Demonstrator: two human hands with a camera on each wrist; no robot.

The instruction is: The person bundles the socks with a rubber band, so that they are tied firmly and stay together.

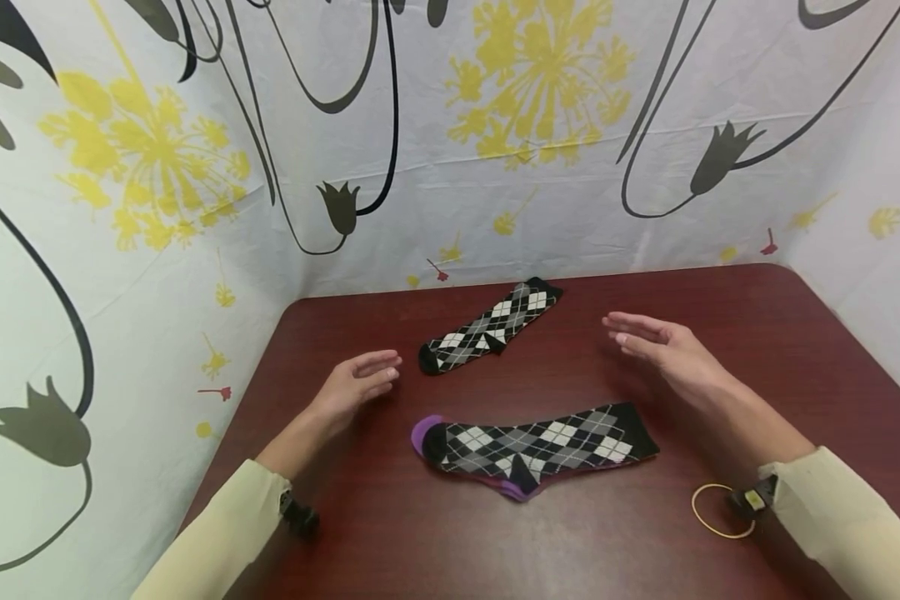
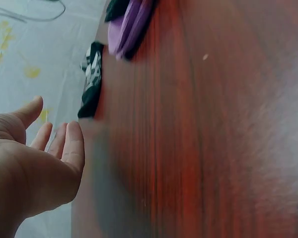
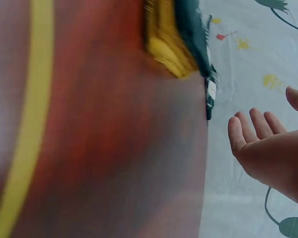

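Observation:
On the table lies a black, grey and white argyle sock (image 1: 547, 442) on top of other socks, whose purple edge (image 1: 423, 429) peeks out at the toe and heel. In the right wrist view, yellow layers (image 3: 169, 52) show at the pile's other end. Farther back, a single argyle sock (image 1: 495, 325) lies at a slant. My left hand (image 1: 356, 385) hovers left of the socks, fingers relaxed, holding nothing; the left wrist view shows its palm (image 2: 39, 173). To the right of the socks, my right hand (image 1: 667, 350) is held up, also holding nothing.
The dark red wooden table (image 1: 570, 542) meets a white cloth (image 1: 420, 192) printed with yellow and grey flowers at its back and sides. A yellow band (image 1: 697, 508) hangs by my right wrist, beside a wrist camera (image 1: 752, 498). Another camera (image 1: 297, 512) is on my left wrist.

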